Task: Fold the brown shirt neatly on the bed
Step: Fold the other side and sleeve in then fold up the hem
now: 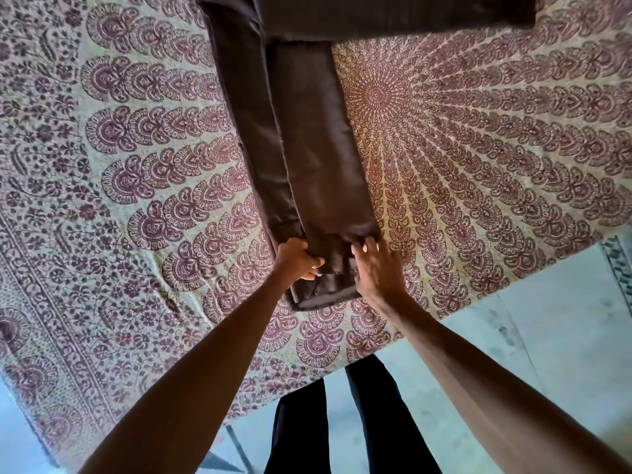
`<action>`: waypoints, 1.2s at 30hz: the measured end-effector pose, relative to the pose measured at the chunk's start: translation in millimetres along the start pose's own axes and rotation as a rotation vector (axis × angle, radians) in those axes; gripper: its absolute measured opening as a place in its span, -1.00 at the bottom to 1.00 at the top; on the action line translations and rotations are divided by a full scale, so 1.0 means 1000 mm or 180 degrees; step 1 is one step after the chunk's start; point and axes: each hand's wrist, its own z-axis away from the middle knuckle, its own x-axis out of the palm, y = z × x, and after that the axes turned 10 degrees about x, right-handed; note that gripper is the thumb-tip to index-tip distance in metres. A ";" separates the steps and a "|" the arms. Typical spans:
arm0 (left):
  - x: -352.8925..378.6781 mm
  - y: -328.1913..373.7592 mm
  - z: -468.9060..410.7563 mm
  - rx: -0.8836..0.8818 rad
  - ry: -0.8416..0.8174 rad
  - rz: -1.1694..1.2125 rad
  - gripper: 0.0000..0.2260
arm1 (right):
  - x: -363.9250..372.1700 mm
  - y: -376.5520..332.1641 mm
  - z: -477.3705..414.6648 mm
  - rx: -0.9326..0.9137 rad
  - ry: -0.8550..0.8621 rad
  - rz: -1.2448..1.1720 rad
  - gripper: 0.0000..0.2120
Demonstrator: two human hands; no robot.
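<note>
The brown shirt (307, 138) lies flat on the bed, its body at the top of the view and two long sleeves laid side by side toward me. My left hand (297, 258) grips the left edge of the sleeve cuff, fingers curled round the cloth. On the cuff's right side, my right hand (374, 268) rests with its fingers straight and spread, pressing the fabric down. The cuff end (328, 295) lies near the bed's front edge.
A cream and maroon patterned bedspread (478, 148) covers the bed. Pale floor (547, 336) shows at the lower right past the bed's edge. My dark trouser legs (342, 422) stand against the bed's front.
</note>
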 end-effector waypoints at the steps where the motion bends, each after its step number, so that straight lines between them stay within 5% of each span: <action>1: 0.003 0.001 0.000 -0.0057 -0.0002 0.0101 -0.78 | 0.002 0.002 0.001 -0.0038 0.0063 -0.0006 -0.44; 6: 0.008 0.009 0.002 -0.0157 -0.0250 0.0292 -0.65 | 0.002 0.020 0.003 0.0081 0.0192 -0.0068 -0.41; 10: 0.012 0.012 0.006 -0.0185 -0.0370 0.0239 -0.77 | 0.001 0.030 0.009 0.0118 0.0166 -0.0020 -0.48; 12: 0.015 0.009 0.007 -0.0169 -0.0260 0.0036 -0.86 | 0.004 0.033 0.011 0.0020 -0.0042 -0.0026 -0.45; 17: 0.011 0.010 0.014 -0.0102 -0.0123 -0.0808 -0.69 | -0.011 0.033 0.005 0.0054 -0.0594 0.0057 -0.35; 23: -0.037 0.060 -0.009 0.0391 0.0144 -0.1907 -0.60 | -0.071 0.017 -0.059 0.0277 -0.1731 -0.0366 -0.76; 29: -0.091 0.158 -0.055 0.1057 0.1017 -0.1983 -0.83 | -0.133 0.000 -0.165 0.0469 -0.0859 -0.1390 -0.83; 36: -0.109 0.254 -0.123 0.1219 0.1237 -0.1648 -0.85 | -0.179 0.004 -0.294 0.0460 -0.0242 -0.1039 -0.76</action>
